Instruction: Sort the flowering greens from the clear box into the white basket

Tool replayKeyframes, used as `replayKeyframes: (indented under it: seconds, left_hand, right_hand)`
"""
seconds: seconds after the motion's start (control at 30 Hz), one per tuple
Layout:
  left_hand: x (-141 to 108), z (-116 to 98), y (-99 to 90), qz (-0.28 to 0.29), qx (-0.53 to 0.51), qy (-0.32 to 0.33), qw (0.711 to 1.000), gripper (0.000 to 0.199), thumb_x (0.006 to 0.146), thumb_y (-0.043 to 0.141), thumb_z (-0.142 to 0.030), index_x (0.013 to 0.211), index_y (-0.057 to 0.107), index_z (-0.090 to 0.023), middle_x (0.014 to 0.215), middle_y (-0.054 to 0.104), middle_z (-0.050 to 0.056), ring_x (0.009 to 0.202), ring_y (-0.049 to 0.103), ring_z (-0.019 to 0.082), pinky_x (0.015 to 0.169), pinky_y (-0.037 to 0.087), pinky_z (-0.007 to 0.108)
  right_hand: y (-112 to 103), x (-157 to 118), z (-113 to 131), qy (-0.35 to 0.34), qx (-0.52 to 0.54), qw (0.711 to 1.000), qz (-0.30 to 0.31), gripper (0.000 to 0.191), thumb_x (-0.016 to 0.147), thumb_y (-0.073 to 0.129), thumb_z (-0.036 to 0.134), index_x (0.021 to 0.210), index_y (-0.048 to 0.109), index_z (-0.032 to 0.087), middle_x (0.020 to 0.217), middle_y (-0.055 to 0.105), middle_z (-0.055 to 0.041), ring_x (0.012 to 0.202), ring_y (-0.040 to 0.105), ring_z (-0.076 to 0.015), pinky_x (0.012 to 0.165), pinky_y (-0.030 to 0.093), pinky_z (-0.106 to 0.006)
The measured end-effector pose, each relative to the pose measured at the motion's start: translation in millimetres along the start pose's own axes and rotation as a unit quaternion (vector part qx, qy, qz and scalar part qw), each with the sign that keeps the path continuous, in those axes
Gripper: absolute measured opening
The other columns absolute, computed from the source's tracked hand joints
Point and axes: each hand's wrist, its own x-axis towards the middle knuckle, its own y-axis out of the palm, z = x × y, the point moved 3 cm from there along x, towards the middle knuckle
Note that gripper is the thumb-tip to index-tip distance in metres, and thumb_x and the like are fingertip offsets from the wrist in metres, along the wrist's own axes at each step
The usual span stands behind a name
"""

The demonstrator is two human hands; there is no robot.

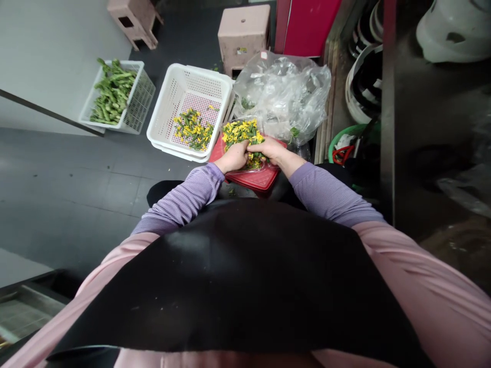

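Note:
My left hand [237,155] and my right hand [271,149] meet over a heap of small green vegetables with yellow flowers [240,132], which look like baby cucumbers. The heap lies in a clear plastic tray [245,170] on a red, flat-topped stool or box [264,178]. Both hands are closed, thumbs and fingertips close together among the green pieces. What exactly sits in each pinch is partly hidden by the fingers. Left of the tray, a white perforated basket [161,122] holds more of the yellow-flowered vegetables [194,128] on its bottom.
A large clear plastic bag [284,97] lies just beyond my right hand. Another white basket [140,97] with thick green stalks [113,94] stands far left. Pink stools [245,33] are at the back. A green tub [345,134] and stacked buckets [351,97] stand right.

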Motion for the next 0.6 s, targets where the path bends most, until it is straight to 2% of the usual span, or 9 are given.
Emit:
replayKeyframes:
  seconds: [0.1, 0.23, 0.3, 0.4, 0.6]
  left_hand:
    - [-2.2, -3.6, 2.3, 0.01, -0.107, -0.026, 0.994, 0.025, 0.086, 0.061, -0.01, 0.11, 0.067, -0.011, 0.071, 0.07, 0.003, 0.062, 0.067, 0.014, 0.07, 0.058, 0.028]
    - [-6.2, -0.3, -3.7, -0.024, -0.218, -0.077, 0.973, 0.003, 0.086, 0.065, -0.013, 0.085, 0.065, -0.01, 0.068, 0.068, 0.002, 0.049, 0.058, 0.007, 0.052, 0.051, 0.02]
    - [-8.0, 0.8, -5.8, -0.037, -0.23, -0.081, 0.969, 0.012, 0.085, 0.069, -0.015, 0.075, 0.063, -0.011, 0.064, 0.066, 0.001, 0.047, 0.056, 0.006, 0.05, 0.049, 0.018]
    - [-10.1, 1.3, -7.3, -0.044, -0.228, -0.07, 0.97, 0.016, 0.084, 0.071, -0.016, 0.071, 0.063, -0.012, 0.061, 0.064, 0.0, 0.046, 0.054, 0.006, 0.049, 0.048, 0.018]
    - [-8.1, 6.9, -12.0, -0.007, -0.158, -0.039, 0.987, 0.01, 0.087, 0.065, -0.017, 0.084, 0.071, -0.01, 0.069, 0.069, 0.002, 0.05, 0.056, 0.007, 0.053, 0.049, 0.021]
  right_hand:
    - [-2.2, 0.5, 2.0, 0.005, 0.005, 1.0, -0.003, 0.02, 0.075, 0.079, 0.022, 0.088, 0.065, 0.018, 0.071, 0.065, -0.0013, 0.06, 0.057, -0.0135, 0.054, 0.046, -0.026]
    - [-6.9, 1.6, 7.3, 0.018, 0.037, 0.999, -0.02, 0.015, 0.081, 0.075, 0.024, 0.085, 0.063, 0.018, 0.07, 0.063, -0.0024, 0.056, 0.052, -0.0119, 0.047, 0.04, -0.024]
    - [-6.1, 1.0, 8.7, 0.026, 0.052, 0.998, -0.022, 0.012, 0.082, 0.074, 0.022, 0.087, 0.063, 0.018, 0.07, 0.063, -0.0028, 0.055, 0.051, -0.0119, 0.046, 0.039, -0.024]
    - [-2.6, -2.4, 10.9, 0.031, 0.061, 0.997, -0.019, 0.011, 0.083, 0.073, 0.02, 0.089, 0.064, 0.017, 0.07, 0.063, -0.0028, 0.055, 0.051, -0.0117, 0.046, 0.04, -0.024]
    - [-0.9, -8.6, 16.2, 0.058, 0.102, 0.993, -0.032, 0.01, 0.088, 0.067, 0.012, 0.081, 0.06, 0.015, 0.062, 0.058, -0.0002, 0.045, 0.039, -0.0059, 0.037, 0.026, -0.018]
